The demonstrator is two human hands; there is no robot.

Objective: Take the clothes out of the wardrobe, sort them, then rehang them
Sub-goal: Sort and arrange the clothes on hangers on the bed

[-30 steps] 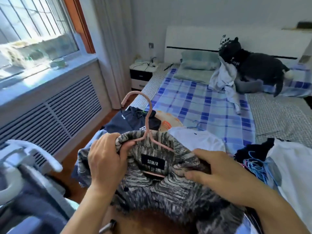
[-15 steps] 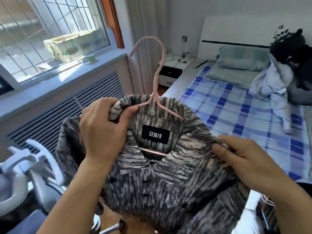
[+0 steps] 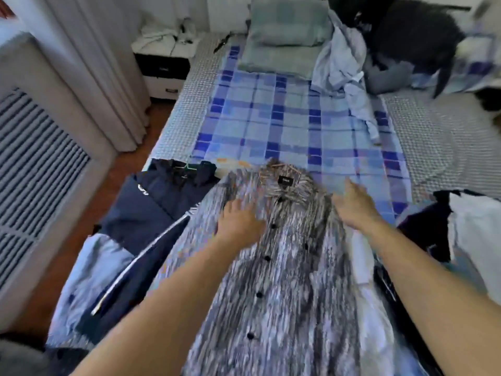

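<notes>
A grey striped button shirt lies flat on the bed, collar and black label pointing away from me. Its pink hanger peeks out at the collar. My left hand rests flat on the shirt's left chest. My right hand lies with straight fingers on the shirt's right shoulder. The picture is blurred by motion. A navy jacket with white stripes lies on a hanger just left of the shirt, over a pale blue garment.
The bed has a blue checked sheet, with a pillow, a crumpled light shirt and a black plush toy at its head. Dark and white clothes are piled at right. A nightstand and radiator cover stand left.
The striped shirt was held up in both hands by its shoulders; now it is spread on the bed and both hands rest flat on it. My view has tipped down to the bed.
</notes>
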